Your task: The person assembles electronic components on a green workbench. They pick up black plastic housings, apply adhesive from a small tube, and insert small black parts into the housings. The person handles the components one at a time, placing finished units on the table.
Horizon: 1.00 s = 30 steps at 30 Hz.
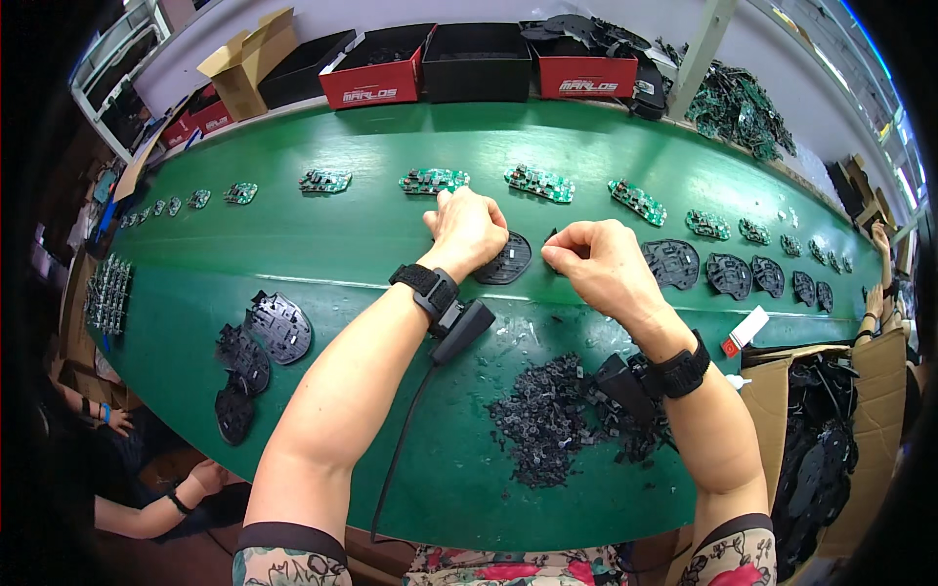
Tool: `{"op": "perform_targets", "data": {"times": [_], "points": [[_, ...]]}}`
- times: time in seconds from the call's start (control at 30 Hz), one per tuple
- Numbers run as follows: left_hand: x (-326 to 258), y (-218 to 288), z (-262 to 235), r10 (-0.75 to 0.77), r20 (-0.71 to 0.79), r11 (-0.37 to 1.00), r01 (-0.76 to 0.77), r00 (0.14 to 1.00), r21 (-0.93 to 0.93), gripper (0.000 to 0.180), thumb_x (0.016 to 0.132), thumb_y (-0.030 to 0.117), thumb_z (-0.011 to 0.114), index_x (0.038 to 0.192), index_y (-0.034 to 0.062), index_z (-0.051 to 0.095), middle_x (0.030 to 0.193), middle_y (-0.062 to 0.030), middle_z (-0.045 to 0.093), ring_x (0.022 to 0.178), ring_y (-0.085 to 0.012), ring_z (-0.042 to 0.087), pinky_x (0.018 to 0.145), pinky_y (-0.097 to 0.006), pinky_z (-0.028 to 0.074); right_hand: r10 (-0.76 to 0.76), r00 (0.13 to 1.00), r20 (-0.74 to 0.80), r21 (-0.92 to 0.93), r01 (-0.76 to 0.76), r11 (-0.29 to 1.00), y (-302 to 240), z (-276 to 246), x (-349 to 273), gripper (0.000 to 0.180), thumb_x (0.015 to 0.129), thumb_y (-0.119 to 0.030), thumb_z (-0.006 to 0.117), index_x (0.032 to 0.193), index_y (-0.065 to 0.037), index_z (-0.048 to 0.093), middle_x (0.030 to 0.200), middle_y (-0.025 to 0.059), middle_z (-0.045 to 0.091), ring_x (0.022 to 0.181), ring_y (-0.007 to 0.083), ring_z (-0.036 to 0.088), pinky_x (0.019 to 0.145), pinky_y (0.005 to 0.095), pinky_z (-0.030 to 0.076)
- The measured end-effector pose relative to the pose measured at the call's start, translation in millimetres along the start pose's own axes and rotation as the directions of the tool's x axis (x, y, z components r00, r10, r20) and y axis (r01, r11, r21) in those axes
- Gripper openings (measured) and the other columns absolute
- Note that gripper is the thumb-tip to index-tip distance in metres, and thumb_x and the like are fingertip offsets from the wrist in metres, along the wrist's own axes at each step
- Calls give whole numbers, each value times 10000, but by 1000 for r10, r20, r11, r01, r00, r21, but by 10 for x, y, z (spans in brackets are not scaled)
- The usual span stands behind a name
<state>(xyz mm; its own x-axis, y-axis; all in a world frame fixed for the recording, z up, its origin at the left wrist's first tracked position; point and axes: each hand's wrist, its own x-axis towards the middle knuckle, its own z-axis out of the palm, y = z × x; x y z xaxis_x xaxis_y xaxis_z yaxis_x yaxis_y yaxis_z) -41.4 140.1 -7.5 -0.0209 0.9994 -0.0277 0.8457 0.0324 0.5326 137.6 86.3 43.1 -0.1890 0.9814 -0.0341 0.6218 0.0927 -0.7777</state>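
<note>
Covering part of a black shell (510, 260), the left hand (461, 232) is bent at the fingers, its knuckles just below a green circuit board (420, 182); whether the fingers grip anything cannot be told. The right hand (608, 269), apart from the left, has thumb and forefinger meeting at their tips to the right of the shell; whether something small lies between them cannot be told. Each wrist wears a black strap, the left strap (427, 285) bearing a dark device (463, 332) from which a black cable (399, 454) runs down.

Below the hands, a loose heap of small black parts (539, 420) lies on the green work surface (342, 410). Overlapping black shells (280, 327) lie to the left of the left forearm; further shells (672, 264) form a row to the right of the right hand. Beyond, circuit boards (540, 184) are spaced in a line across the surface.

At the right stand a small white-and-red box (746, 332) and a cardboard carton (772, 415) holding black parts. Red-and-black boxes (371, 90) line the far edge, near a pile of green boards (738, 107). Co-workers' hands show at both sides.
</note>
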Motion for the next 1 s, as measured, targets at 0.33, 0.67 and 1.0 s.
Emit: {"op": "perform_targets", "data": {"times": [0.33, 0.67, 1.0], "points": [[26, 22, 135, -25, -92, 998, 30, 995, 51, 67, 666, 189, 737, 701, 133, 744, 829, -101, 693, 1098, -310, 498, 915, -464, 382, -42, 999, -17, -29, 42, 999, 25, -49, -109, 196, 814, -165, 660, 897, 4, 717, 758, 180, 692, 708, 249, 684, 699, 347, 522], [96, 225, 184, -172, -59, 972, 179, 983, 150, 94, 670, 189, 711, 744, 137, 737, 1018, -107, 641, 1114, -312, 490, 904, -419, 378, -60, 997, -56, -26, 59, 998, 77, -145, -169, 196, 821, -149, 649, 901, 20, 708, 766, 176, 691, 703, 248, 677, 689, 343, 516], [192, 280, 224, -296, -32, 945, 298, 955, 138, 218, 662, 207, 715, 874, 163, 739, 1143, -91, 615, 1165, -303, 465, 940, -418, 365, -114, 980, -163, -130, 93, 987, 103, -409, -437, 161, 808, -120, 647, 867, 18, 705, 772, 190, 681, 720, 284, 681, 696, 357, 515]]}}
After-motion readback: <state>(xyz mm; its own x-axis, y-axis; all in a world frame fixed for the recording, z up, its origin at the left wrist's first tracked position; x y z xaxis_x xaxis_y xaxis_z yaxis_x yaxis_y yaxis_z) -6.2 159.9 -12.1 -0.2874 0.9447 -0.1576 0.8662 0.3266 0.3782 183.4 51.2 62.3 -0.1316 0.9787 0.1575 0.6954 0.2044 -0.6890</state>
